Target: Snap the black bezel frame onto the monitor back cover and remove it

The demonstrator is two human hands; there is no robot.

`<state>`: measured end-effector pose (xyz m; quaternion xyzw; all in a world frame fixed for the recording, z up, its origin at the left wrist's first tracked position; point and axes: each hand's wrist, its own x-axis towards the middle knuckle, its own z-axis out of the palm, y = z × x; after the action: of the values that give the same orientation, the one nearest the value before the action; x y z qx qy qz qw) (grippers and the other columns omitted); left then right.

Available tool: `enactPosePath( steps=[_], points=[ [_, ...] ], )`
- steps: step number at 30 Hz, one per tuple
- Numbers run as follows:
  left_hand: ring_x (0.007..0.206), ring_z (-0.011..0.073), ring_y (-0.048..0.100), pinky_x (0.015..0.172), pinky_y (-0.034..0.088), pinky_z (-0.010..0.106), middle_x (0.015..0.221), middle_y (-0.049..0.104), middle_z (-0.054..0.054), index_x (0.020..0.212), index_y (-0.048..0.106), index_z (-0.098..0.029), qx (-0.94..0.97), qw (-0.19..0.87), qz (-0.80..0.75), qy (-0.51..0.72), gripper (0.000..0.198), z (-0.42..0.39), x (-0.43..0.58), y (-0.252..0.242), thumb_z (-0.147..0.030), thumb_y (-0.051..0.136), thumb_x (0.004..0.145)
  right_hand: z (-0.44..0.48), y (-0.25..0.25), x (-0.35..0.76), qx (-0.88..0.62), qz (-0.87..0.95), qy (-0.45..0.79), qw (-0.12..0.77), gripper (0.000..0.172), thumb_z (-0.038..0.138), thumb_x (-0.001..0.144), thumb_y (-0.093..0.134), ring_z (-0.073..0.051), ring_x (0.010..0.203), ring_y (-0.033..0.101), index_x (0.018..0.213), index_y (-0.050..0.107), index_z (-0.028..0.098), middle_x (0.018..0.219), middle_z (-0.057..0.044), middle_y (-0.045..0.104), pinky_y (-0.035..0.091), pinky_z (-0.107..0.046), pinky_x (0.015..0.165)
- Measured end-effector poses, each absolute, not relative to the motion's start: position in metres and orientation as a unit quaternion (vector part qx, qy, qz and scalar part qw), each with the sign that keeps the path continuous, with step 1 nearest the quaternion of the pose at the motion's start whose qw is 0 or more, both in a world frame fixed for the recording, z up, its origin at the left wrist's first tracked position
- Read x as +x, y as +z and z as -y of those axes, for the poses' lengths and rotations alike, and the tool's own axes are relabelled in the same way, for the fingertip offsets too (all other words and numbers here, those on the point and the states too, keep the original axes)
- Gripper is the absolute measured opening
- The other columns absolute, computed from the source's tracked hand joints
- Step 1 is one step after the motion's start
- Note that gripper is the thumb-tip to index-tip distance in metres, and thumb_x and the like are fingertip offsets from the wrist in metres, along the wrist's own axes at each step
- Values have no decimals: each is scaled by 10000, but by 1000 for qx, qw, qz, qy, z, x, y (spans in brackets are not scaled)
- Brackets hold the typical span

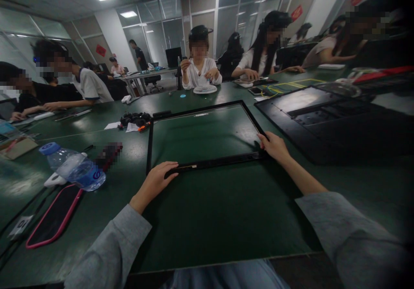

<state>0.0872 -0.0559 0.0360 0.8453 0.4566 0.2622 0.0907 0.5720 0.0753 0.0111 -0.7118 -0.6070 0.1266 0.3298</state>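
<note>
A thin black rectangular frame [223, 162], like a monitor bezel, is between my hands over the green table; the tabletop shows through its middle. My left hand [159, 178] grips its near left corner, thumb below and fingers along the near bar. At the near right corner, my right hand [274, 146] is closed round the side bar. A small pale mark shows on the near bar beside my left fingers. To the right of the frame lies a large dark panel [349, 129], like the back of a screen, with a recessed strip.
On the left, a water bottle [76, 168] lies tilted near a pink-edged phone [54, 218] and cables. Black parts [134, 120] sit beyond the frame's far left corner. Across the green table [226, 220], a person works by a white fan grille [205, 89]; others sit along both sides.
</note>
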Motion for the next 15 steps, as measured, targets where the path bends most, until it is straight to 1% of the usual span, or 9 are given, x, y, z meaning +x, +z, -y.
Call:
enactPosePath(
  steps=[3, 6, 11, 15],
  points=[
    [1225, 231, 666, 1081, 540, 485, 1324, 699, 78, 1268, 690, -242, 845, 90, -449, 276, 298, 54, 81, 32, -302, 630, 983, -77, 10, 573, -704, 614, 115, 338, 376, 542, 965, 436, -212, 608, 575, 747, 527, 249, 645, -42, 648, 383, -342, 628],
    [1210, 227, 672, 1064, 551, 473, 1312, 703, 75, 1253, 697, -246, 843, 96, -447, 283, 284, 52, 77, 29, -300, 629, 982, -78, 6, 575, -699, 618, 108, 343, 407, 574, 963, 426, -211, 603, 574, 743, 532, 248, 640, -44, 651, 388, -345, 631],
    [1192, 230, 674, 1053, 550, 486, 1283, 711, 74, 1228, 703, -247, 845, 98, -444, 281, 258, 50, 75, 26, -288, 615, 989, -81, 2, 578, -702, 616, 114, 339, 375, 532, 970, 451, -208, 616, 580, 743, 538, 246, 665, -39, 661, 390, -344, 642],
    [1208, 230, 662, 1060, 541, 489, 1306, 696, 82, 1246, 696, -249, 848, 109, -439, 278, 271, 49, 72, 24, -313, 602, 999, -80, 3, 577, -706, 610, 119, 340, 349, 497, 977, 466, -203, 612, 582, 750, 537, 243, 665, -31, 653, 393, -340, 650]
  ],
)
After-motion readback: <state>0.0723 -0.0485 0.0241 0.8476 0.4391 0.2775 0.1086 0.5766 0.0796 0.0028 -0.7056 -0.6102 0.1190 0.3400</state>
